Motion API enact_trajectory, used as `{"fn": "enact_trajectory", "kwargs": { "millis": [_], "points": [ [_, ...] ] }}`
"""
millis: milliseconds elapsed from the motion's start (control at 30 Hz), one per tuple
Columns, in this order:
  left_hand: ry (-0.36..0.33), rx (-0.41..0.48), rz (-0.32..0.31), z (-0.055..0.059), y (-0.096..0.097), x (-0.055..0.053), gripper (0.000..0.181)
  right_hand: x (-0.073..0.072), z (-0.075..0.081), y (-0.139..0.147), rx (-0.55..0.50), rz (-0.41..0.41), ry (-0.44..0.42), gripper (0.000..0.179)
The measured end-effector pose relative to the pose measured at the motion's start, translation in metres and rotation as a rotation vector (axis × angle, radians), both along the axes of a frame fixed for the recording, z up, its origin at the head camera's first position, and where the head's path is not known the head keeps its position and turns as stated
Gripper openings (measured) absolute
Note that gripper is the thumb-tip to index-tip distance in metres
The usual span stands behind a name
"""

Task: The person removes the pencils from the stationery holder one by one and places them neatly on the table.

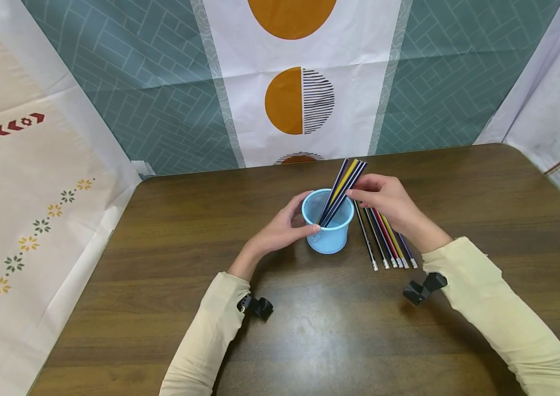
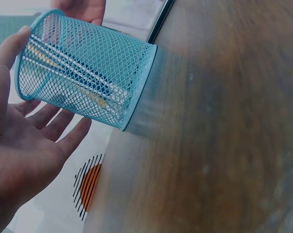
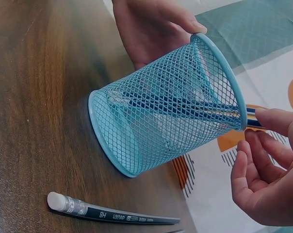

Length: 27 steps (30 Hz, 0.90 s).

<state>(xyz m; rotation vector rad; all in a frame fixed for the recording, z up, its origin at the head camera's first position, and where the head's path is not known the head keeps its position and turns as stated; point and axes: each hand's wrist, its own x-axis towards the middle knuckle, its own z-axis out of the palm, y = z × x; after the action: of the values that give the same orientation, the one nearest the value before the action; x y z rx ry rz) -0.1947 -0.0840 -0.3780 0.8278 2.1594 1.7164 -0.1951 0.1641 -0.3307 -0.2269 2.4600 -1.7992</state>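
A light blue mesh pencil cup (image 1: pixel 330 241) stands upright on the table. My left hand (image 1: pixel 280 230) holds it from the left, thumb at the rim and fingers round the far side. Several pencils (image 1: pixel 338 190), dark striped ones and a yellow one, lean in the cup with their upper ends above the rim. With thumb and fingers, my right hand (image 1: pixel 384 201) pinches a dark striped pencil (image 3: pixel 253 122) just above the rim. Through the mesh, eraser ends show near the cup's bottom. Right of the cup, under the right hand, lies a row of pencils (image 1: pixel 393 242), white erasers toward me.
The brown wooden table (image 1: pixel 186 247) ends at a patterned curtain (image 1: pixel 171 82) behind the cup. A pale cloth (image 1: pixel 42 192) with printed flowers hangs on the left. Both wrists carry black camera mounts.
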Motion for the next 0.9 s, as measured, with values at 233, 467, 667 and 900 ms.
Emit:
{"fn": "enact_trajectory", "kwargs": {
  "millis": [233, 467, 667, 900],
  "points": [
    [0.001, -0.002, 0.002, 0.0004, -0.0003, 0.0001, 0.072, -0.002, -0.0019, -0.0026, 0.01, -0.017, 0.027, 0.029],
    [-0.009, -0.004, 0.002, 0.0002, 0.0001, 0.0005, 0.073, -0.0025, -0.0031, -0.0056, 0.002, -0.036, 0.04, 0.028],
    [-0.001, 0.002, -0.001, 0.0009, -0.0001, 0.0009, 0.071, -0.0014, -0.0022, -0.0058, -0.022, -0.051, 0.033, 0.027],
    [-0.005, -0.003, -0.002, 0.0003, -0.0003, 0.0005, 0.073, 0.0005, 0.0009, -0.0033, -0.051, -0.057, 0.029, 0.024]
  ]
}}
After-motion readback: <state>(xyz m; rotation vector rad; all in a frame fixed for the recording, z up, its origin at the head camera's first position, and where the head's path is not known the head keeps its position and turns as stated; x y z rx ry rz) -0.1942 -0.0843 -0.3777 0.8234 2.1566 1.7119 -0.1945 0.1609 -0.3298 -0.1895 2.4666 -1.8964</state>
